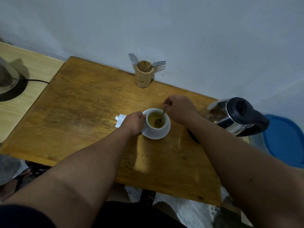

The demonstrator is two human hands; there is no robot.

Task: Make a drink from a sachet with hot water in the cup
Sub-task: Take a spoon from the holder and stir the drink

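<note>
White cup (pixel 157 127) stands on a saucer (pixel 148 134) mid-table (pixel 82 112), holding yellowish liquid. Left hand (pixel 134 122) is closed around the cup's left side. Right hand (pixel 179 109) pinches a spoon (pixel 162 116) dipped in the liquid. Torn sachet (pixel 119 120) lies just left of the cup; kettle (pixel 236 116) sits at the right edge.

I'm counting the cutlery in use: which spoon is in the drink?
The spoon held by the right hand, its bowl sunk in the cup; the other spoon stands in the wooden holder.
</note>
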